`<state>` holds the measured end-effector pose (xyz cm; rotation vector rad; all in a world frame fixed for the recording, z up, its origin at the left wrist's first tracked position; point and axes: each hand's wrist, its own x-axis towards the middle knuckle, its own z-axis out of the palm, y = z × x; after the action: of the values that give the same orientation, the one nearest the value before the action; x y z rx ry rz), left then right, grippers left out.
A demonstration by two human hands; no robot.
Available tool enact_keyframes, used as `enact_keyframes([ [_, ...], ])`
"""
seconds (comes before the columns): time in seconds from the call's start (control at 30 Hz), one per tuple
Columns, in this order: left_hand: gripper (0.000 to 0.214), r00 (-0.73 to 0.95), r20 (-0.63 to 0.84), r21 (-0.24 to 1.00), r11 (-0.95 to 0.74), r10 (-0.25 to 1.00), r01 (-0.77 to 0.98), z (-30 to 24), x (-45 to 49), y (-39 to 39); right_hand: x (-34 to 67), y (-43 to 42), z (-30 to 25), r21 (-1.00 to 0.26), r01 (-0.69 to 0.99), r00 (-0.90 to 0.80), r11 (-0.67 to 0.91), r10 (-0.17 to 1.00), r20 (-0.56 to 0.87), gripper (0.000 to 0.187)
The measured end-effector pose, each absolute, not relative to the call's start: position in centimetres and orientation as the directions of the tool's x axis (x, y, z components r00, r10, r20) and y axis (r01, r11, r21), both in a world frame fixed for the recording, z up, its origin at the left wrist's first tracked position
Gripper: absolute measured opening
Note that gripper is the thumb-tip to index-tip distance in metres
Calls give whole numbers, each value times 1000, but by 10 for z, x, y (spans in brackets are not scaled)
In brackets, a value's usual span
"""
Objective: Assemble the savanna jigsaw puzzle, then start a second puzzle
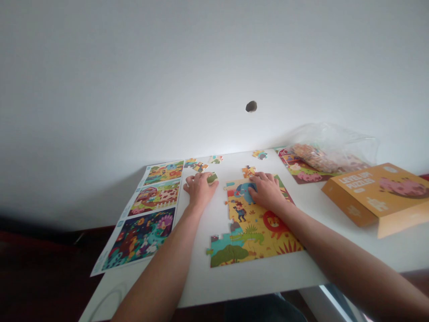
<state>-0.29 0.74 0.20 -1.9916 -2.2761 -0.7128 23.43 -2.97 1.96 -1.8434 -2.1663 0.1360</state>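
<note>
A partly joined jigsaw puzzle (254, 239) with an elephant, a lion and a crocodile lies on the white table, its left edge uneven. My left hand (200, 185) is to the left of it, fingers curled and closed on a green puzzle piece (212, 178) at the thumb side. Resting on the upper part of the puzzle is my right hand (267, 188), its fingers stretched out over the elephant's right side. Just beyond those fingers sits an orange puzzle piece (248, 171). Several loose pieces (200, 167) lie past my left hand.
On the left, a sheet with three pictures (144, 232) overhangs the table edge. A clear bag of pieces (318, 156) rests on a farm picture sheet (310, 177) at the back right. An orange puzzle box (355, 201) stands nearer. Behind the table is a white wall (167, 89).
</note>
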Motion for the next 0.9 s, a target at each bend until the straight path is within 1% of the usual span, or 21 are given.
enact_keyframes([
  [0.17,42,-204,307,288,114,930,951,1,-3,9,234,-30,21,-262,949,-140,175,979,149,43],
  [0.33,44,-171,306,299,76,937,951,3,-4,10,235,-30,21,-256,951,-138,175,978,153,42],
  [0.5,55,-223,268,339,125,937,932,3,-5,12,235,-30,19,-250,953,-137,172,979,153,42],
  [0.6,55,-237,307,439,83,922,895,2,-6,15,235,-30,19,-253,952,-137,174,978,157,42],
  [0.67,43,-220,359,529,-4,907,849,2,-7,16,234,-30,19,-259,950,-137,175,978,160,41],
  [0.73,29,-190,424,622,-132,885,772,2,-7,17,234,-30,20,-274,946,-131,171,978,161,40],
  [0.8,20,-170,452,740,-261,876,619,3,-4,16,233,-29,21,-308,936,-123,169,979,164,39],
  [0.83,20,-162,441,802,-307,883,512,4,-2,15,232,-29,21,-336,925,-125,177,977,170,38],
  [0.9,24,-114,385,898,-343,916,277,6,5,11,230,-29,20,-408,883,-160,232,966,203,36],
])
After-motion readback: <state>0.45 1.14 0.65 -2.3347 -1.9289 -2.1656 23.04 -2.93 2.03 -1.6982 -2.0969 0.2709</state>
